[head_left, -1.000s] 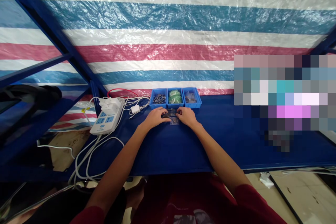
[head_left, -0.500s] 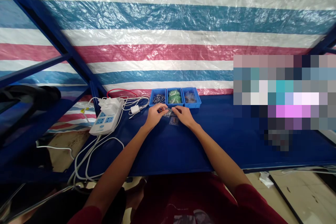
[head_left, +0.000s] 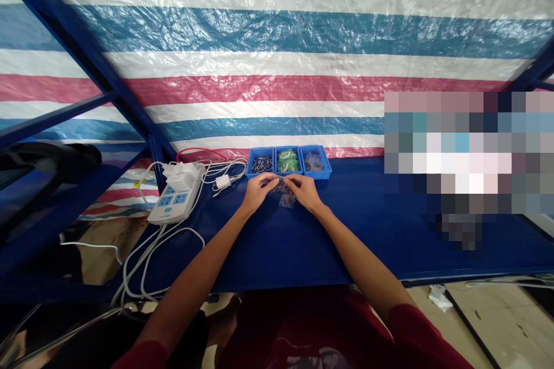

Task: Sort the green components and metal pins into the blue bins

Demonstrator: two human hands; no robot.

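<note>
Striped sheeting (head_left: 242, 89) behind blue tabletop (head_left: 285, 248), power strip (head_left: 173, 203) at left, three bins (head_left: 318, 174) just beyond hands (head_left: 306, 191) pinched on a packet (head_left: 281, 186).

Your left hand (head_left: 258, 191) and right hand (head_left: 304, 192) make two, with one held packet (head_left: 281, 185) and one loose packet (head_left: 287, 201). Before you are one table (head_left: 294, 251), three blue bins (head_left: 318, 174), one power strip (head_left: 172, 206), one white charger (head_left: 223, 181) and one red cable (head_left: 199, 149).

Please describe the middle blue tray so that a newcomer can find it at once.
On the blue table, in front of the striped sheet, three blue trays stand in a row just beyond the hands. Take the middle tray: it holds green contents, which neither neighbour shows.
</note>
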